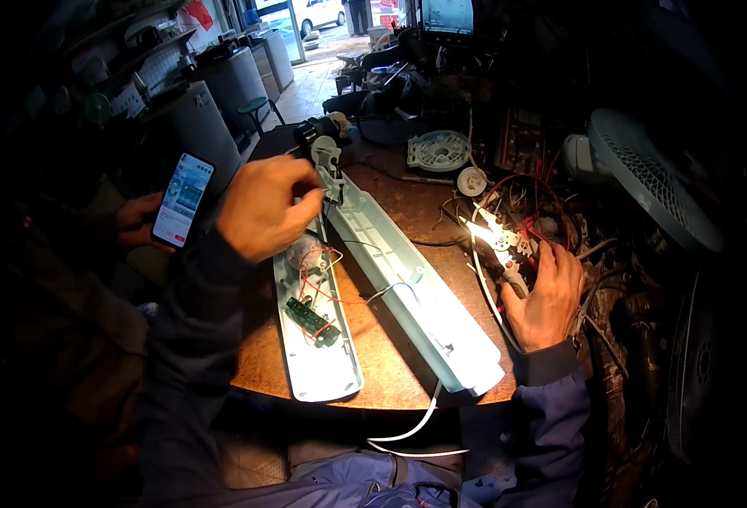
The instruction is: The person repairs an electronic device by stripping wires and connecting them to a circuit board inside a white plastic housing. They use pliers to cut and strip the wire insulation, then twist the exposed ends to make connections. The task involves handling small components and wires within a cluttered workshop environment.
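My left hand (269, 206) is closed above the upper end of the opened housing; what its curled fingers hold, if anything, is hidden. Below it, the narrower white shell (322, 377) carries a green circuit board (305, 315), a round motor-like part (304, 252) and thin red and white wires. The long pale shell (441, 330) lies alongside, with a white cable (431, 411) hanging from the table edge. At the right, my right hand (545, 300) grips metal wire strippers (500, 239), which lie in bright lamplight among loose wires.
Another person's hand (136, 212) holds a phone (181, 200) at left. The wooden table (388, 366) also bears a round plastic cover (437, 151) and a small white disc (472, 181). A fan grille (653, 182) stands at right; appliances (221, 102) and a stool (259, 107) are behind.
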Tool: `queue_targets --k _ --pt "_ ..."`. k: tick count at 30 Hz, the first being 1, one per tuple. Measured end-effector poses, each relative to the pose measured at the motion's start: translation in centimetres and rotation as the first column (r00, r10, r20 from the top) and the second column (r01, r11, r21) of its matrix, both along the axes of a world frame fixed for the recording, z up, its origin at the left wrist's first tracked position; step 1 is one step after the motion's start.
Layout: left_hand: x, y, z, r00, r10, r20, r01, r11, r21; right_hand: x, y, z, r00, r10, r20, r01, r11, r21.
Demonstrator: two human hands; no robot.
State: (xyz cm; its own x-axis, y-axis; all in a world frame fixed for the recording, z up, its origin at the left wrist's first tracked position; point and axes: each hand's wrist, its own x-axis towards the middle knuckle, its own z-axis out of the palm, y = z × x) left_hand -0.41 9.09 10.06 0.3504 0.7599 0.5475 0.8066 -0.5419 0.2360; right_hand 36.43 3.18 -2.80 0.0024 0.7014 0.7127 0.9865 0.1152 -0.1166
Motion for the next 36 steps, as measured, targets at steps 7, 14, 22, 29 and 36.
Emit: queue_targets --k 7,14,22,29,36 --pt "7.9 8.4 -2.7 0.956 -0.103 -0.275 -0.012 0.922 -0.387 -0.3 0.1 0.2 0.999 0.021 -0.040 -0.022 0.999 -0.026" --pt "5.7 3.8 -0.5 0.979 -0.205 0.017 0.205 0.961 -0.187 -0.3 -0.1 0.1 1.000 0.007 -0.015 -0.007 1.000 -0.020" --pt "-3.1 -6.8 -3.6 0.901 -0.123 0.415 0.158 0.986 -0.051 0.0 0.0 -0.7 0.999 -0.048 0.003 0.047 0.998 0.037" --pt "-5.3 -6.7 -9.6 0.775 -0.002 0.632 0.007 1.000 -0.005 0.1 0.2 -1.0 0.996 -0.017 0.085 0.009 0.996 0.090" --pt "-3.8 -8.0 -10.5 0.852 -0.118 0.511 0.132 0.991 0.009 -0.5 0.0 0.0 0.993 0.117 -0.003 -0.114 0.974 0.194"
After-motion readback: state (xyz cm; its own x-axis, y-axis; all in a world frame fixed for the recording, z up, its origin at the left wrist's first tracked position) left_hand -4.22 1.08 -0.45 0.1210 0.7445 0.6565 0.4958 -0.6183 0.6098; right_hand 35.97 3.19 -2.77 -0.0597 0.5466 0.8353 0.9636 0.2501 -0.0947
